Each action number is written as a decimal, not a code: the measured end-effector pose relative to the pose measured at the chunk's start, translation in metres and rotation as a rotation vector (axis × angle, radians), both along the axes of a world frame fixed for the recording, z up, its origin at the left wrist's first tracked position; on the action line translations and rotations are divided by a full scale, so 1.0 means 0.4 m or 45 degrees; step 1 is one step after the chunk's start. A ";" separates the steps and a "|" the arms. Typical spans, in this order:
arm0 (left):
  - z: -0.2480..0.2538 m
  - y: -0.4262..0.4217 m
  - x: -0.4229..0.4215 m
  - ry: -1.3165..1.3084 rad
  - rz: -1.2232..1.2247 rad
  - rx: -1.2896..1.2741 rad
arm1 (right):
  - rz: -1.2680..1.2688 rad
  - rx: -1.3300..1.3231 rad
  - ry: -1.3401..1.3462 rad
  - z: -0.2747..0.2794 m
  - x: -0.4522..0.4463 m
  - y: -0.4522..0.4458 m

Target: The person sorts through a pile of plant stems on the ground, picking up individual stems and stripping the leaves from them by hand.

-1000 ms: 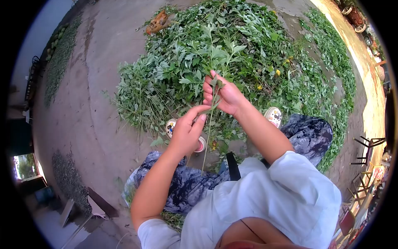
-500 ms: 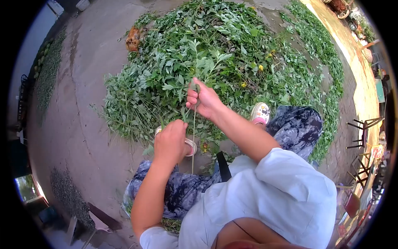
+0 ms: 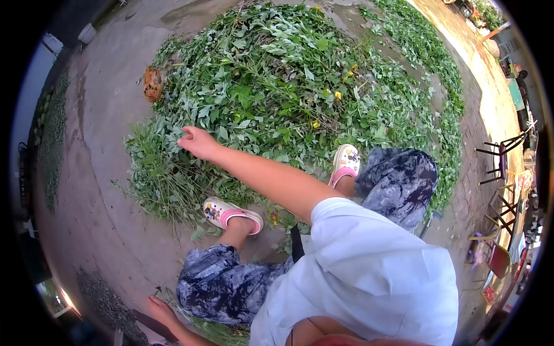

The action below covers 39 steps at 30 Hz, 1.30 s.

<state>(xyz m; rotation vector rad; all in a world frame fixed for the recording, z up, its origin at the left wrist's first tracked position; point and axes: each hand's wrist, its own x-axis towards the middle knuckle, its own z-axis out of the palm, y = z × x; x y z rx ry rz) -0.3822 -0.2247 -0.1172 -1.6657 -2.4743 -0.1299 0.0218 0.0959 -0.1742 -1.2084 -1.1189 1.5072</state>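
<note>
My hands, together at one stalk moments ago, are now well apart: my right hand point(image 3: 199, 143), loosely open and seemingly freed, extends at 10 o'clock over the mugwort-like pile point(image 3: 248, 95) at 12; my left hand point(image 3: 162, 312) sits at 7 near loose greens point(image 3: 222, 331), grip unclear.

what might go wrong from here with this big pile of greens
The right hand is over the tangled pile of leafy stems, so pulling one stem may drag others out with it.

The left shoe sits close to the pile's edge, so a shift of the foot might crush some leaves.

What looks like a brown chicken is beside the pile and could peck or scatter it.
</note>
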 end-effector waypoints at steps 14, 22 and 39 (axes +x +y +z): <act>-0.084 -0.221 -0.067 -0.401 0.472 -0.560 | 0.022 -0.412 -1.395 -0.305 0.705 -0.097; 0.263 0.361 0.593 -1.403 -0.311 -0.067 | 0.220 -0.233 0.487 -0.003 0.510 -0.159; 0.120 0.461 0.921 -2.446 -0.387 -0.590 | 0.008 -0.117 0.772 0.165 0.350 -0.317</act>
